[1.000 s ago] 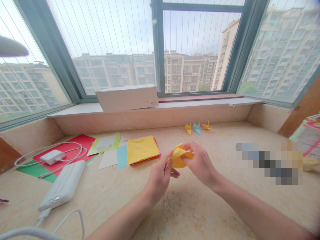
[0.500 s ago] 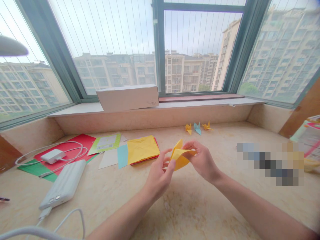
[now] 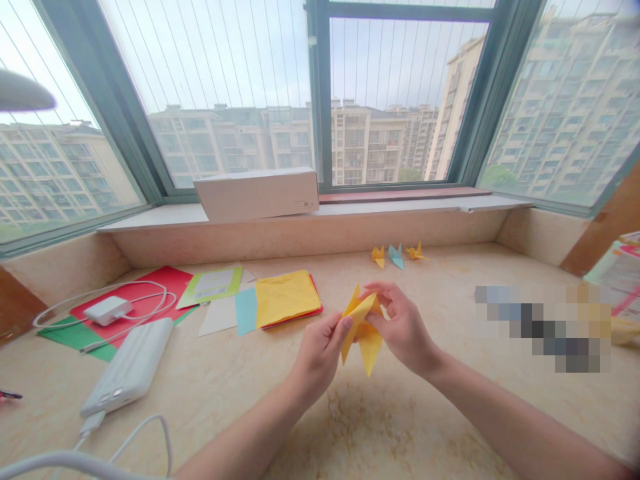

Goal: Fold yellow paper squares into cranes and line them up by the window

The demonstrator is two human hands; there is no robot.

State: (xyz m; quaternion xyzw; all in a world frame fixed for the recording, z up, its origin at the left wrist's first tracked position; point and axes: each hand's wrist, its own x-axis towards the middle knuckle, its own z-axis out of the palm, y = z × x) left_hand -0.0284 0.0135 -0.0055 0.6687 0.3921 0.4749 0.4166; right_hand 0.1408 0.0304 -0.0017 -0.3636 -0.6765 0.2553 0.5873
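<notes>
Between my two hands, above the stone counter, is a partly folded sheet of yellow origami paper (image 3: 369,343) with several pointed flaps spread apart. My left hand (image 3: 323,350) pinches its left side, thumb on the near face. On the right side, my right hand (image 3: 405,327) has its thumb and fingers closed round the paper's edge; some fingertips are hidden behind it. Behind the hands stand three small folded paper cranes: a yellow one (image 3: 379,257), a light blue one (image 3: 396,256) and another yellow one (image 3: 416,251).
Left of my hands lies a stack of yellow paper (image 3: 287,300) with light blue paper (image 3: 246,312) under it. Farther left are red paper (image 3: 165,280), a white power bank (image 3: 127,370), a charger (image 3: 107,310) and cables. A white box (image 3: 257,195) rests on the windowsill.
The yellow paper has turned and opened in my hands, with two points now hanging downward. My left hand has come in closer round its side. The things on the counter stay put.
</notes>
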